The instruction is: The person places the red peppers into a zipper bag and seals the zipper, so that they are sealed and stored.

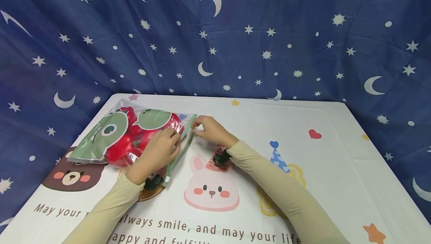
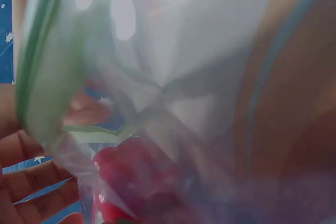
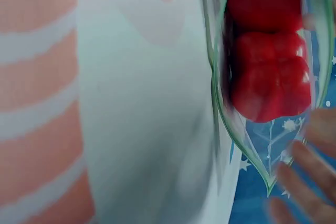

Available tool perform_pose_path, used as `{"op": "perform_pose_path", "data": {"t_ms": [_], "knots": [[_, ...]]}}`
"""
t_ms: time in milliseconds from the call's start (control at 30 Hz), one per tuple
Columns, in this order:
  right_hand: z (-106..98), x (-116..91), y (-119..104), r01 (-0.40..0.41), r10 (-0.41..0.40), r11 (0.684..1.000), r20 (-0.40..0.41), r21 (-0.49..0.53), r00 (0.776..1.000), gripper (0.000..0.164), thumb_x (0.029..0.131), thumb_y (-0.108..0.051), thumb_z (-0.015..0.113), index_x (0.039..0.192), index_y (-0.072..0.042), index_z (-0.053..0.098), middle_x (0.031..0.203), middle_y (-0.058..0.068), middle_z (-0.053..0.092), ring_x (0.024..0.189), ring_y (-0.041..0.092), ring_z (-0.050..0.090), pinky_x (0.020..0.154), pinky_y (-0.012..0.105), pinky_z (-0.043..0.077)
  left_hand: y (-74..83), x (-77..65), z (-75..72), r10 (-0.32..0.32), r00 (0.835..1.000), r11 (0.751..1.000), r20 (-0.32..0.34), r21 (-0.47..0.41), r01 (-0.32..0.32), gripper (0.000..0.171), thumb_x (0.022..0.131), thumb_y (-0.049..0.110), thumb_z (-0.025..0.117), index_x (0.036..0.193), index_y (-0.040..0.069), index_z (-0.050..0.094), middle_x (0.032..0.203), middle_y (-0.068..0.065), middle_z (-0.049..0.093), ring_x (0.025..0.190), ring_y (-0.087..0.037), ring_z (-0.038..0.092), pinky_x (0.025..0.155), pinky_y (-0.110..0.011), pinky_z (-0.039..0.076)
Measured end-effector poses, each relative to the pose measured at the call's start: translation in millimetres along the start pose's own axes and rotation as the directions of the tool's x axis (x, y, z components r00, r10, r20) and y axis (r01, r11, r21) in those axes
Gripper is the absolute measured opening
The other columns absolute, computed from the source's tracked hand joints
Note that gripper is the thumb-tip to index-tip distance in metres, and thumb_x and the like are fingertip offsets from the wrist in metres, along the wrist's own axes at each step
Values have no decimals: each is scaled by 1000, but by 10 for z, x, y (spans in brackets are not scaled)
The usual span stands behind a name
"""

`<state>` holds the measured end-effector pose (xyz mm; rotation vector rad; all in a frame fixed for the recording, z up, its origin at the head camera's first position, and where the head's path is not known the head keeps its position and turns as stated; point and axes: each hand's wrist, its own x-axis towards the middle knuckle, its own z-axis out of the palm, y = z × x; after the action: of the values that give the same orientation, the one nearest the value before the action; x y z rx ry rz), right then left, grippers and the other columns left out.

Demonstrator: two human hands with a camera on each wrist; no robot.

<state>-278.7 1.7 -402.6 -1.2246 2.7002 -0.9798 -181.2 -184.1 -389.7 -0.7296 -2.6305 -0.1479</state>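
A clear zip bag (image 1: pixel 101 158) with green cartoon prints lies on its side at the left of the table. Red bell peppers (image 3: pixel 270 77) fill it, and its green-edged mouth gapes to the right. My left hand (image 1: pixel 159 148) pinches the upper lip of the mouth, its fingertips partly hidden in the head view. My right hand (image 1: pixel 212 130) is at the far corner of the mouth. In the right wrist view its fingers (image 3: pixel 302 182) are spread, blurred, beside the green strip (image 3: pixel 268 174). The left wrist view looks through the plastic at a red pepper (image 2: pixel 136 177).
A white tablecloth (image 1: pixel 323 176) printed with animals and lettering covers the table. Its back edge meets a dark blue curtain (image 1: pixel 235 68) with moons and stars. The zip slider (image 1: pixel 167 179) is at the near end of the bag's mouth. Black wrist cameras (image 1: pixel 222 158) sit under both wrists.
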Motion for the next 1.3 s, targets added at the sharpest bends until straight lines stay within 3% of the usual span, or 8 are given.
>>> {"op": "perform_pose_path", "data": {"t_ms": [133, 233, 367, 667, 967, 1100, 1233, 1300], "knots": [[-30, 26, -28, 96, -100, 993, -52, -70, 994, 22, 81, -11, 70, 102, -9, 65, 106, 4, 62, 105, 18, 58, 96, 30, 46, 2, -13, 11, 26, 998, 1000, 60, -7, -25, 12, 77, 12, 71, 78, 6, 61, 83, -9, 59, 80, -24, 54, 77, -39, 48], [-14, 31, -63, 198, -197, 971, 20, -132, 980, 25, 78, -11, 73, 102, -11, 67, 109, 3, 61, 107, 17, 56, 97, 28, 45, -1, -24, 30, 53, 996, 999, 72, -12, -53, 12, 76, 12, 72, 79, 7, 61, 83, -8, 60, 81, -24, 55, 76, -39, 48], [40, 28, -72, 270, -257, 937, 88, -221, 962, 23, 75, -9, 75, 97, -12, 69, 105, 2, 62, 102, 16, 57, 94, 28, 46, -2, -41, 38, 62, 993, 998, 101, -38, -58, 13, 76, 13, 73, 82, 8, 63, 87, -8, 62, 84, -23, 56, 81, -39, 50], [89, 59, -108, 281, -251, 927, 147, -248, 957, 8, 80, -11, 71, 87, -14, 73, 97, -1, 68, 95, 13, 60, 89, 28, 48, -12, -86, 38, 103, 972, 991, 212, -104, -82, 24, 74, 15, 76, 95, 10, 66, 98, -7, 61, 92, -21, 55, 83, -35, 53], [88, 107, -140, 255, -185, 916, 240, -309, 953, 7, 79, -13, 73, 86, -17, 75, 102, -4, 68, 101, 13, 59, 91, 28, 47, 13, -107, 97, 140, 955, 988, 261, -102, -117, 21, 74, 13, 76, 88, 11, 61, 98, -7, 59, 95, -21, 52, 82, -32, 53], [79, 109, -123, 256, -182, 913, 245, -318, 952, 7, 79, -14, 73, 85, -17, 75, 102, -4, 69, 101, 12, 60, 90, 30, 48, 55, -130, 75, 130, 955, 992, 268, -38, -124, 32, 69, 23, 80, 88, 10, 58, 96, -7, 56, 95, -22, 51, 86, -34, 50], [65, 106, -104, 242, -175, 918, 225, -314, 958, 6, 79, -14, 72, 83, -17, 75, 97, -4, 69, 98, 11, 62, 87, 30, 49, 109, -166, 26, 99, 953, 987, 285, 96, -131, 51, 62, 39, 81, 94, 4, 61, 102, -12, 56, 101, -28, 50, 96, -43, 44], [53, 106, -100, 237, -177, 922, 211, -307, 961, 6, 79, -13, 72, 82, -17, 75, 94, -3, 70, 95, 11, 63, 86, 30, 50, 128, -169, 16, 83, 956, 980, 282, 149, -129, 50, 62, 39, 80, 90, 2, 62, 104, -14, 55, 104, -30, 49, 99, -45, 41]]}}
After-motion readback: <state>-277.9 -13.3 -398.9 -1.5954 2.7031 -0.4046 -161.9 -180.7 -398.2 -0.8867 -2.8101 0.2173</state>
